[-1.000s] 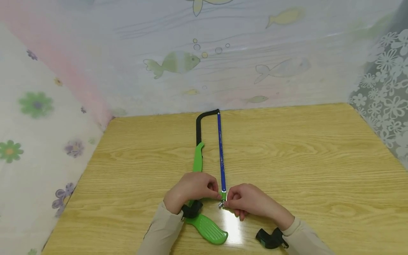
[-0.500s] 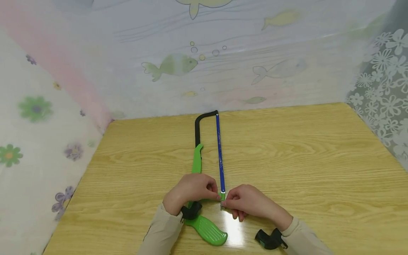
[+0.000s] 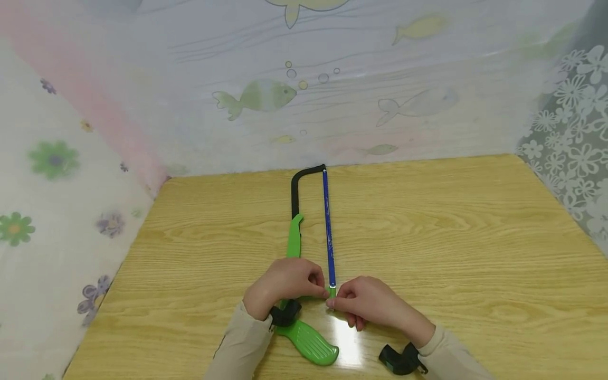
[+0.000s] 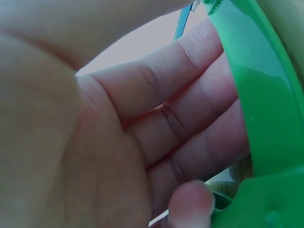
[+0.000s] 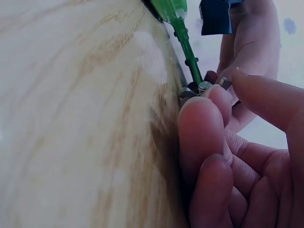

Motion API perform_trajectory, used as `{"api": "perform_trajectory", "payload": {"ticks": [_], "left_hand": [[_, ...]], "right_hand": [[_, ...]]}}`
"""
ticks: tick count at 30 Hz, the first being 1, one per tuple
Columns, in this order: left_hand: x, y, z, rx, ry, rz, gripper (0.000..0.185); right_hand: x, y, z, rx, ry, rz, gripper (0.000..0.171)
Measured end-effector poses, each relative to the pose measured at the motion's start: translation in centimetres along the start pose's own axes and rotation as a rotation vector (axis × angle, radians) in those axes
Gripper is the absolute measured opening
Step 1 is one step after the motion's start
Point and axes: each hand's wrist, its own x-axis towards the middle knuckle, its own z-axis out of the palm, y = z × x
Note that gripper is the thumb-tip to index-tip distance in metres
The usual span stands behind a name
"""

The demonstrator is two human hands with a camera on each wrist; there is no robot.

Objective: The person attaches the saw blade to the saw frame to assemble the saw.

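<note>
Right hand [image 3: 368, 306] still pinches wing nut [image 5: 204, 88], fingers rolled slightly; left hand [image 3: 285, 285] keeps gripping hacksaw [image 3: 304, 338] frame beside it.

No text, label, brand, number or sign can be read in any view. The long blue saw blade [image 3: 328, 232] carries faint pale marks along its length, too small and blurred in the head view to make out as letters. The translucent curtain [image 3: 304, 95] behind the blade's far end bears only printed fish and bubbles, no writing. The green plastic hacksaw handle [image 4: 266, 118] in the left wrist view and the small metal nut [image 5: 204, 87] in the right wrist view show plain, unmarked surfaces.
</note>
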Motion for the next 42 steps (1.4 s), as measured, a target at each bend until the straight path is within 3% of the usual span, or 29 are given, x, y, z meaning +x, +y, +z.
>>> {"api": "perform_trajectory", "payload": {"ticks": [8, 22, 42], "left_hand": [[-0.08, -0.06, -0.04, -0.015, -0.004, -0.003, 0.009], [0.03, -0.13, 0.01, -0.015, -0.008, -0.001, 0.018], [0.13, -0.09, 0.07, 0.002, -0.004, -0.018, 0.018]], "right_hand": [[0.14, -0.01, -0.04, -0.012, -0.003, -0.011, 0.039], [-0.13, 0.17, -0.28, 0.081, -0.052, -0.023, 0.035], [0.01, 0.35, -0.28, 0.146, -0.022, -0.007, 0.024]]}}
